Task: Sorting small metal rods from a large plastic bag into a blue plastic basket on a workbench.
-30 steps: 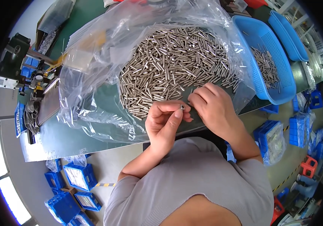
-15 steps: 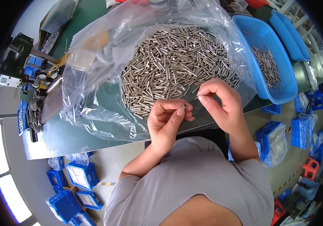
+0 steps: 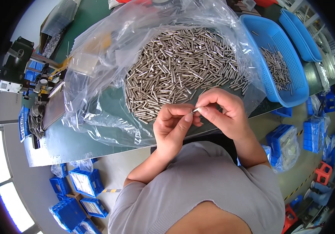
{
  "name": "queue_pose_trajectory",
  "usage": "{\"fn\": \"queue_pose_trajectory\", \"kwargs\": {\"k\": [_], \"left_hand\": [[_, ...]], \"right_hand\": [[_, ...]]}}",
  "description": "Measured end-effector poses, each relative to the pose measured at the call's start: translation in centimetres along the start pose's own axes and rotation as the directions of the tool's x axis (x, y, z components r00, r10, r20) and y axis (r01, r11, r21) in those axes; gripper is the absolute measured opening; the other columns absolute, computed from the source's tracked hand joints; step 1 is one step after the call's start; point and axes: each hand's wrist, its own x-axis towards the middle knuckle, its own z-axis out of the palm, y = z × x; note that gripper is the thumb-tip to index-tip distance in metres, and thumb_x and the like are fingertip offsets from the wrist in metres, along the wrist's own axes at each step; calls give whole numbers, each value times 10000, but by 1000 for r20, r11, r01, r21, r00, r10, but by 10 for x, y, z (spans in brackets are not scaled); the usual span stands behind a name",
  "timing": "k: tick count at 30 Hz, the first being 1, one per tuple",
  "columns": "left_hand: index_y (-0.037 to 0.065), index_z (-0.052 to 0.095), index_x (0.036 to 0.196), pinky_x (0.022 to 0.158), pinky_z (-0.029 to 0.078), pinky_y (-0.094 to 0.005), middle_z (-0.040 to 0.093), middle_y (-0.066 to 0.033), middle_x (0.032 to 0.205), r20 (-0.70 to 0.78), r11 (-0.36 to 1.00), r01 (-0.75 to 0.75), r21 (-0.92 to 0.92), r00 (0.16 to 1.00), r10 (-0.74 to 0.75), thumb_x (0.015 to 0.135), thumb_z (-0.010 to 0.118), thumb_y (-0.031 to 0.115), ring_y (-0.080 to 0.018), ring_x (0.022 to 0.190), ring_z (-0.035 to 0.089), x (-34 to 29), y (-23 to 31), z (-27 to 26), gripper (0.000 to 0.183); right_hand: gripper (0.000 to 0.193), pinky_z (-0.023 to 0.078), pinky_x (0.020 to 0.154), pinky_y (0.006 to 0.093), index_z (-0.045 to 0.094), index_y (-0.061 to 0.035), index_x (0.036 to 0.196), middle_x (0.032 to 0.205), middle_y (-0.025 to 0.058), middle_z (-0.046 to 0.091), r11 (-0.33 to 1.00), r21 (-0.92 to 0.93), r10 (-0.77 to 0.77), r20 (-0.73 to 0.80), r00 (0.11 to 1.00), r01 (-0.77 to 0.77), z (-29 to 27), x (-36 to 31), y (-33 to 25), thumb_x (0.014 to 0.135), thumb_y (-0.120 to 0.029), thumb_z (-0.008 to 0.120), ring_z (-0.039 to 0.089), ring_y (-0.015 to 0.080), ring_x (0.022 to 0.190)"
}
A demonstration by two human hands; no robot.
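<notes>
My left hand (image 3: 170, 125) pinches a small, dark metal ring-like part (image 3: 192, 112) between thumb and forefinger. From the right, my right hand (image 3: 226, 112) grips a short, thin silver pin (image 3: 196, 110), its tip meeting the ring-like part. Whether the pin has entered the hole is too small to make out. Both hands are held just in front of a wide heap of metal pins (image 3: 179, 74), which lies on an opened clear plastic bag (image 3: 97, 87).
The bag covers much of a green table (image 3: 85, 144). To the right, a blue perforated basket (image 3: 298, 85) holds more pins, beside another blue basket (image 3: 302, 37). A dark bench device (image 3: 19, 54) stands left. Blue crates (image 3: 85, 181) sit on the floor.
My right hand has moved left and slightly down, bringing the pin to the part in my left hand. The left hand has stayed nearly still.
</notes>
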Motion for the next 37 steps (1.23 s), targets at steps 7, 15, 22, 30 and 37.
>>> {"fn": "queue_pose_trajectory", "kwargs": {"k": [7, 15, 22, 30, 37], "left_hand": [[-35, 513, 1021, 757, 547, -310, 607, -162, 1030, 22, 1000, 20, 2, 1000, -20, 913, 518, -65, -182, 834, 626, 0, -1, 1, 112], [-26, 527, 1014, 755, 556, -311, 611, -161, 1032, -7, 999, 17, 38, 1000, -17, 916, 526, -47, -163, 844, 622, 0, -1, 1, 99], [-18, 521, 1001, 737, 560, -318, 619, -172, 1023, -25, 999, -46, 22, 999, 47, 925, 526, -24, -160, 826, 621, 3, 0, 3, 77], [-20, 523, 977, 701, 560, -319, 622, -183, 994, -73, 999, -35, 41, 997, 38, 918, 536, -12, -168, 791, 619, 2, -1, 6, 61], [-20, 528, 975, 677, 566, -331, 625, -192, 971, -95, 999, -33, 39, 995, 37, 910, 551, 1, -182, 773, 623, 2, 0, 5, 73]], "right_hand": [[82, 397, 562, 214, 670, -30, 828, 827, 50, 598, 959, -243, -150, 11, 989, 148, -2, 1, 4, 762, 8, 701, 539, 92, 679], [118, 387, 572, 194, 642, -25, 860, 859, 40, 613, 953, -290, -188, -340, 921, 88, -31, -11, -11, 764, 36, 675, 525, 67, 682], [211, 406, 578, 231, 673, -55, 996, 844, 19, 611, 616, -734, -495, -643, 585, -286, -92, -10, -23, 789, -15, 693, 518, 93, 672], [216, 476, 641, 356, 644, -94, 851, 798, 45, 543, 605, -758, -189, 160, 969, 243, -15, 10, 9, 660, -67, 741, 563, 245, 772], [233, 479, 662, 357, 631, -113, 903, 809, 32, 537, 534, -790, -195, 232, 953, 302, -12, 14, 23, 677, -125, 686, 560, 227, 814]]}}
